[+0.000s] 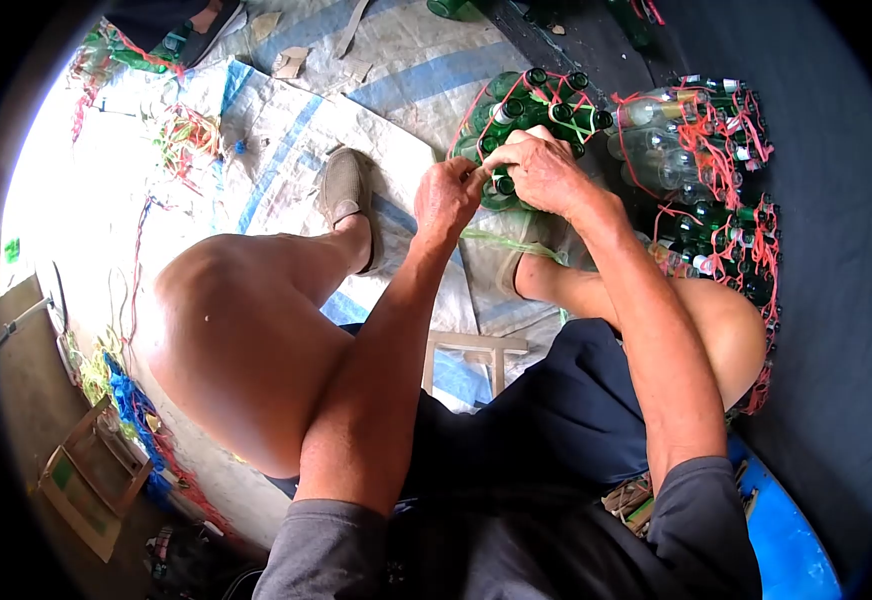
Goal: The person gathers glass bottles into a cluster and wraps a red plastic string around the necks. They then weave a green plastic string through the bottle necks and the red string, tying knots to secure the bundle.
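Fingers (501, 155) closed on both — left hand (446, 197), right hand (546, 175) — at one green-bottle bundle (506, 87).

Blue-striped pale sheeting (291, 190) carries bundled green bottles (505, 87) and tangled string (188, 138).

Pale woven plastic sheeting with blue stripes (411, 75) covers the floor across the upper middle here. Harsh white light washes out the left edge. Down the right side runs smooth dark grey sheeting (836, 300); a bright blue curved surface (786, 530) shows lower right.
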A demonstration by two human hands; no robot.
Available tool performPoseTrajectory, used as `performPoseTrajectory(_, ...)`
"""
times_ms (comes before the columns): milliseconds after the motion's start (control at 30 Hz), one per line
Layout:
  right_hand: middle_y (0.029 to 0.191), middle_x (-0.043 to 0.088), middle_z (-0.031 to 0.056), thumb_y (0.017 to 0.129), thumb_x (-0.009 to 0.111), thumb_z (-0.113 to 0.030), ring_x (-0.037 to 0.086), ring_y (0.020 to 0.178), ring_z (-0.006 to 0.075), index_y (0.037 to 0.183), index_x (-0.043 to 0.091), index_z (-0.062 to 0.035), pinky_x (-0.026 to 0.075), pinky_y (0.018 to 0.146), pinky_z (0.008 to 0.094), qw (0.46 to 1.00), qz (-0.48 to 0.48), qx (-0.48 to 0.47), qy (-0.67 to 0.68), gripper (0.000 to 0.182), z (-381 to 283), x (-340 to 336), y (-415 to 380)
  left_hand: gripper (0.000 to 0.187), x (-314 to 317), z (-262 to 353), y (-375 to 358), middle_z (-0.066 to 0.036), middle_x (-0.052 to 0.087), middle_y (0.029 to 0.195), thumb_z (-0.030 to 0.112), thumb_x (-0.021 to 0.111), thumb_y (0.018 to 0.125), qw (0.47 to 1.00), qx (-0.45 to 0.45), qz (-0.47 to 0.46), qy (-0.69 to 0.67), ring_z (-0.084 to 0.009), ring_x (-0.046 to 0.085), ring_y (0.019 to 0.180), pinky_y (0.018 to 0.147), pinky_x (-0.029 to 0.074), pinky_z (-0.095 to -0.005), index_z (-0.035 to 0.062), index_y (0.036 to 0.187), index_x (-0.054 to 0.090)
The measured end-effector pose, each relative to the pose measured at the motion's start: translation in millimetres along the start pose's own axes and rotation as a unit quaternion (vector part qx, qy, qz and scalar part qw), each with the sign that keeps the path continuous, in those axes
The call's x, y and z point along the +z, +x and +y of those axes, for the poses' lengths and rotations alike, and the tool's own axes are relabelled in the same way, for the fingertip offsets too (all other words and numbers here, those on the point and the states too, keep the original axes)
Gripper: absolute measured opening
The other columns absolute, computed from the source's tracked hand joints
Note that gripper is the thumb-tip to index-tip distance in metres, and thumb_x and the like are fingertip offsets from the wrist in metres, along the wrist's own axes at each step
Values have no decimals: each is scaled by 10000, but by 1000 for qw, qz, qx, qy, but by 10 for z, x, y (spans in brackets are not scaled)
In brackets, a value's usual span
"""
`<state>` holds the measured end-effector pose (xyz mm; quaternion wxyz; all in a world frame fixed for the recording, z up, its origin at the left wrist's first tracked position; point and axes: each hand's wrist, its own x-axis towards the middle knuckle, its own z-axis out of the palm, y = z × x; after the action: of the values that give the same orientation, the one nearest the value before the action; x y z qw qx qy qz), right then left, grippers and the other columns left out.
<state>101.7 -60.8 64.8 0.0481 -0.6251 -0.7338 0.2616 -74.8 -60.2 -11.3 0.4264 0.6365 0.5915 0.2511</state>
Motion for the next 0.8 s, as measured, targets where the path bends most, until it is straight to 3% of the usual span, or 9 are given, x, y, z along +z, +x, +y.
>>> performPoseTrajectory(100, 1226, 691, 19, 906, 609, -50, 573, 1238, 304, 1124, 811, -303, 413, 1099, 479, 999, -46, 28, 11, 390, -16, -71, 19, 435, -17, 36, 25, -179, 739, 788, 497, 789, 900, 998, -59, -29, 22, -399, 728, 782, 703, 546, -480, 63, 922, 805)
performPoseTrajectory(200, 1265, 669, 17, 903, 601, -37, 554, 1255, 297, 1133, 810, -317, 404, 1108, 480, 998, -56, 33, 5, 418, -30, -78, 15, 492, -7, 34, 27, -185, 715, 746, 542, 787, 897, 998, -59, -24, 2, -409, 710, 742, 673, 533, -486, 51, 888, 795)
performPoseTrajectory(300, 1254, 651, 14, 890, 609, -29, 549, 1236, 288, 1131, 810, -329, 395, 1109, 483, 998, -48, 27, -23, 434, -50, -52, -13, 501, 7, 35, 25, -158, 684, 669, 514, 787, 914, 999, -33, -10, 16, -295, 674, 612, 618, 512, -440, 16, 856, 767)
performPoseTrajectory(533, 1219, 649, 18, 884, 638, -45, 552, 1226, 274, 1113, 806, -292, 406, 1051, 467, 995, -69, 9, -67, 376, -46, -110, -36, 509, 28, 23, 27, -163, 655, 643, 515, 790, 914, 998, -54, -17, 26, -305, 654, 593, 608, 493, -451, 11, 846, 760)
performPoseTrajectory(700, 1096, 608, 29, 889, 688, -69, 566, 1112, 263, 1081, 773, -226, 419, 975, 442, 984, -8, -68, -165, 262, -54, -172, -86, 497, 67, 53, 39, -163, 656, 639, 503, 794, 914, 1000, -23, -4, -12, -283, 646, 576, 598, 490, -437, 12, 845, 761)
performPoseTrajectory(800, 1073, 601, 40, 842, 732, -98, 568, 1087, 276, 1063, 757, -196, 429, 956, 451, 972, 21, -92, -214, 243, -75, -225, -113, 447, 59, 116, 53, -193, 714, 749, 483, 824, 866, 997, -66, -29, -35, -413, 704, 735, 678, 529, -484, 38, 883, 790)
